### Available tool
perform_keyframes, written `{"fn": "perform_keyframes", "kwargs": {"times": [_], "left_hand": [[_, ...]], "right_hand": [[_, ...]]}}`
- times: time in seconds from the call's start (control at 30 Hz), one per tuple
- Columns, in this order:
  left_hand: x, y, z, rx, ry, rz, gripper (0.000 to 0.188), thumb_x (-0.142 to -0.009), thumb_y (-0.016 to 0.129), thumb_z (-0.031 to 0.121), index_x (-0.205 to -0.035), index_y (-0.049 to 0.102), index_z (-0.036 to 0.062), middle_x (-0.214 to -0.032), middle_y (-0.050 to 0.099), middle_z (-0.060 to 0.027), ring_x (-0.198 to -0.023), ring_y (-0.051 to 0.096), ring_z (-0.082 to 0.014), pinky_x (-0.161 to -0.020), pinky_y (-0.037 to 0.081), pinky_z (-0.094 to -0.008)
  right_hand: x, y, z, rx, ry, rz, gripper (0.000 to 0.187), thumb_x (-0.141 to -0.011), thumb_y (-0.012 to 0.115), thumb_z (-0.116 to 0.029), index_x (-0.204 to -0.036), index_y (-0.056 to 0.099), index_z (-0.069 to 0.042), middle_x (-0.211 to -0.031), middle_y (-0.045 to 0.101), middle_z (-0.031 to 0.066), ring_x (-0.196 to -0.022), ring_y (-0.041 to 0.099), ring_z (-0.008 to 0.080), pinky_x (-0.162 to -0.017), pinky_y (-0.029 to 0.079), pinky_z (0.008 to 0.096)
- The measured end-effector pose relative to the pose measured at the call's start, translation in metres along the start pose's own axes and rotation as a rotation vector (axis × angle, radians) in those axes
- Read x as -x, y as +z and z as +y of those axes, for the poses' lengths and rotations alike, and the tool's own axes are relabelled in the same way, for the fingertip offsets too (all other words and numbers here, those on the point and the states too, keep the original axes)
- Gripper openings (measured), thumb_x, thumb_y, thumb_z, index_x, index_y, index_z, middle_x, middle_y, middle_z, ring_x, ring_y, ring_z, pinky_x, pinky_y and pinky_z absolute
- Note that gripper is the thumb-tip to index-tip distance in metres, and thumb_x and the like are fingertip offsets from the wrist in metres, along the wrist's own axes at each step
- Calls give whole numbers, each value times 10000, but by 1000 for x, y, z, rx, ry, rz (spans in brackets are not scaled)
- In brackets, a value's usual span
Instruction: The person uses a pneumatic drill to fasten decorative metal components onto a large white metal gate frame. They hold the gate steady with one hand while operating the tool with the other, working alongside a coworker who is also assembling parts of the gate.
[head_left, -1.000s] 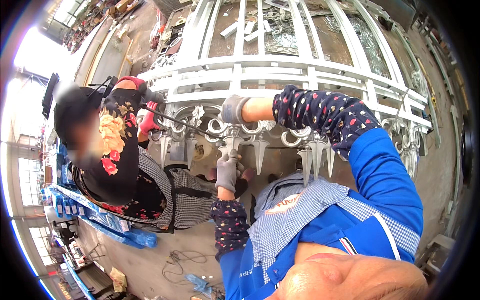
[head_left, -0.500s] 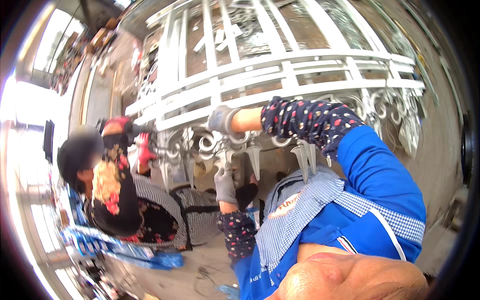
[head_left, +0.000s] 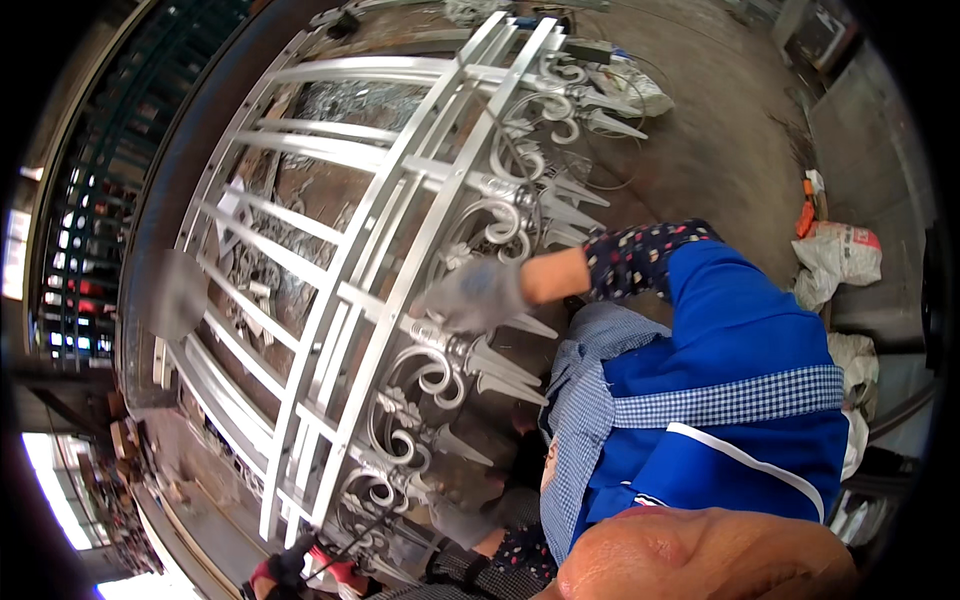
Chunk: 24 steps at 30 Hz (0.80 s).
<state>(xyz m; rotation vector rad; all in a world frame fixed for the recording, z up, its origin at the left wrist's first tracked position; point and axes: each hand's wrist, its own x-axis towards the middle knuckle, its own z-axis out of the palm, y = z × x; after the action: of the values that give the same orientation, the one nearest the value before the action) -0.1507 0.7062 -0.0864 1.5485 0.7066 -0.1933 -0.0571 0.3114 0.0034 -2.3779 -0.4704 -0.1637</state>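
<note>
A silver metal fence panel (head_left: 345,400) runs diagonally across the view, with paired rails, scroll ornaments (head_left: 420,370) and pointed spear tips (head_left: 500,365) along its near side. My right hand (head_left: 475,295), in a grey glove, is closed over the panel at a post beside the rail, just above a cluster of spear tips. Lower down, my left hand (head_left: 465,525), also grey-gloved, is beside the spear tips at the panel's lower end. Motion blur hides its fingers.
At the bottom, a co-worker's red-gloved hand (head_left: 340,572) is by the panel's lower end, near a dark rod. White sacks (head_left: 840,255) stand against the wall at right. Metal scraps lie beneath the bars. Dark green railings (head_left: 110,190) stand at upper left.
My view has turned, so the panel now slants instead of lying across the top. My left hand appears lower and blurred; my right hand remains at the panel's ornamented side.
</note>
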Motion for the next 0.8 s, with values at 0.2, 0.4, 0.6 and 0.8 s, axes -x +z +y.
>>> {"fn": "perform_keyframes", "kwargs": {"times": [0.2,0.4,0.6,0.8], "left_hand": [[1,5,-1,-98,104,97,411,-908,571,449,-937,652,47,-685,483,-9,-541,389,-111,-474,284,-257],[-3,40,-3,-236,244,282,474,-873,588,496,-934,659,31,-735,521,-57,-606,440,-171,-531,326,-304],[-12,105,9,-449,400,565,539,-838,606,543,-931,667,15,-785,559,-106,-670,491,-231,-588,369,-351],[-66,149,36,-720,507,807,606,-803,624,590,-928,674,-1,-836,598,-154,-735,543,-291,-645,411,-398]], "right_hand": [[87,-107,109,117,241,513,262,-883,637,-133,-1131,626,-51,-979,697,91,-836,683,197,-759,547,304],[151,-196,253,-61,423,791,206,-916,613,-135,-1087,638,-23,-954,690,89,-861,662,145,-769,528,296],[183,-317,466,194,841,738,305,-889,613,-285,-1073,652,-45,-1002,693,117,-937,661,250,-825,504,358],[199,-357,676,212,1312,555,981,-682,680,-703,-1304,499,34,-1302,546,267,-1222,531,362,-998,431,396]]}}
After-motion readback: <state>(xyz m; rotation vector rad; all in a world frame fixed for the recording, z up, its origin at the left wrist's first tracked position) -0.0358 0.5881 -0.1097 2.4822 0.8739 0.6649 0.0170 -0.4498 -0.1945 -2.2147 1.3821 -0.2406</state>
